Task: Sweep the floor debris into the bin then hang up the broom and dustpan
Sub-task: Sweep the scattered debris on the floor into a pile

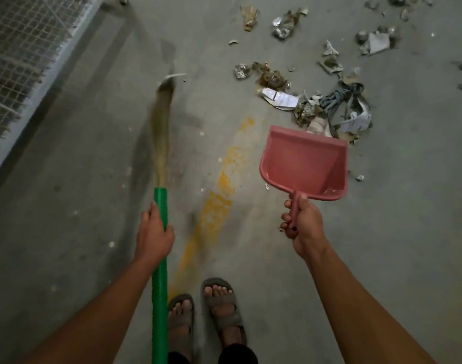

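Two hands at work in the head view: the left hand (154, 233) wraps the green plastic handle of the grass-bristle broom (160, 158), bristles blurred and reaching out over the floor toward the mesh fence. The right hand (302, 227) clamps the handle of the pink plastic dustpan (303, 164), which looks lifted, its lip just beside the nearest heap of scattered paper, foil and rag debris (327, 106). My call: plant that lip flat on the concrete, bring the broom round behind the pile, and use short strokes so the light scraps don't skitter past. Grey concrete floor (67, 206), dusty, with a worn yellow painted line (219, 195) running between the two tools. Wire mesh fence (22, 48) at upper left. No bin in sight.
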`<state>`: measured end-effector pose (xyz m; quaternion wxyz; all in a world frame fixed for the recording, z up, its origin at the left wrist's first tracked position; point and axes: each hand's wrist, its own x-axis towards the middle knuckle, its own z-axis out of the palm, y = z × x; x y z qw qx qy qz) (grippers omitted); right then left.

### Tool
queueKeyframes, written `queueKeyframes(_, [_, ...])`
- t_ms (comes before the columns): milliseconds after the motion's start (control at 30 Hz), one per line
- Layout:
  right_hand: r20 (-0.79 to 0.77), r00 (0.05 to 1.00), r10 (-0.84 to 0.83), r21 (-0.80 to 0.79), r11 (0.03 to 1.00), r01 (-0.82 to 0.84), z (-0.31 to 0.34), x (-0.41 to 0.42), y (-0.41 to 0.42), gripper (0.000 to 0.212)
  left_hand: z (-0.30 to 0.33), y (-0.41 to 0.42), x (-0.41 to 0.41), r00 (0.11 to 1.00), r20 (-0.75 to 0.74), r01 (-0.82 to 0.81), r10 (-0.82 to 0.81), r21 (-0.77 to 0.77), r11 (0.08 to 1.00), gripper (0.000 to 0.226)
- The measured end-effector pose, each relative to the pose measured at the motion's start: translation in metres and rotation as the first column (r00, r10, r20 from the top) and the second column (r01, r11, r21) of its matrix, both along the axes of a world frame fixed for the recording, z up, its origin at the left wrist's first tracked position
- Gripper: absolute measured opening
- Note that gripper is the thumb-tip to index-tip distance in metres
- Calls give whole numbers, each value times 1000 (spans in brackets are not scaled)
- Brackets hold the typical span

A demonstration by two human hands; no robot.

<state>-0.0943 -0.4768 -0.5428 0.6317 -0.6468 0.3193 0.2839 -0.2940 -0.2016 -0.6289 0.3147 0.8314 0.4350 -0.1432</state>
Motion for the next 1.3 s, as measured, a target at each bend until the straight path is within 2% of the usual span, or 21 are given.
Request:
queueKeyframes(67, [9, 994, -108, -96, 989, 109, 0, 1, -5, 24, -1, 2, 3, 990, -141, -8, 6, -13, 1000, 82])
queueKeyframes(133, [29, 979, -202, -142, 969, 204, -1, -3, -14, 27, 0, -9, 9, 968, -243, 44, -54, -46, 998, 79])
queueKeyframes(233, [52, 965, -255, -183, 948, 261, -2, -17, -32, 26, -2, -47, 16, 945, -272, 165, -183, -88, 982, 81])
queueKeyframes(333, [65, 972, -226, -223, 946, 235, -3, -40, -51, 25, -6, -97, 25, 921, -215, 294, -324, -159, 943, 82])
queueKeyframes(467, [62, 975, -213, -234, 947, 222, -3, -68, -67, 26, -2, -153, 43, 865, -79, 460, -495, -271, 846, 85])
queueKeyframes(600, [68, 975, -209, -263, 939, 220, 3, -83, -70, 25, 19, -180, 52, 838, 73, 541, -541, -239, 806, 84])
queueKeyframes(833, [107, 977, -182, -258, 944, 204, 16, -92, -46, 30, 53, -147, 42, 819, 241, 565, -520, -185, 804, 83])
queueKeyframes(1067, [118, 978, -172, -211, 958, 194, 31, -98, -14, 29, 75, -92, 22, 833, 282, 531, -476, -165, 831, 82])
queueKeyframes(1167, [127, 981, -144, -206, 964, 168, 33, -99, -5, 26, 83, -72, 11, 885, 299, 416, -357, -160, 895, 79])
queueKeyframes(1300, [144, 988, -58, -185, 979, 85, 32, -99, 10, 27, 75, -30, 1, 972, 227, 100, -60, -166, 981, 76])
